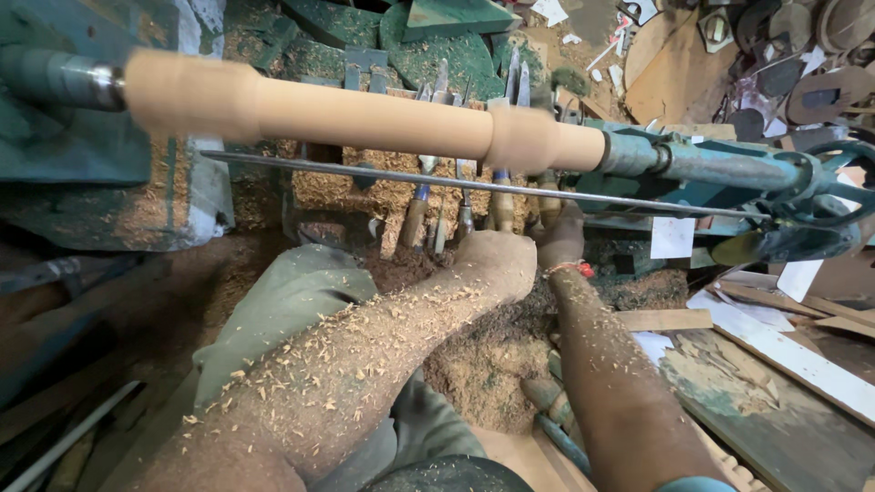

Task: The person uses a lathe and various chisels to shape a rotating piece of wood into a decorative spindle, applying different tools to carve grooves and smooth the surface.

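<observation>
Two bare forearms fill the lower part of the view, both thickly dusted with pale wood shavings and fine sawdust that cling from wrist to elbow. The left hand (497, 264) is coated in the same dust across its back and knuckles. The right hand (561, 239) is partly in shadow, and a thin red thread band (574, 268) circles its wrist, with a small knot or bead at the outer side. At the bottom edge, a sliver of teal sleeve (697, 484) shows on the right arm. Olive-green trousers (292, 310) cover the knee and thigh, creased and flecked with shavings.
</observation>
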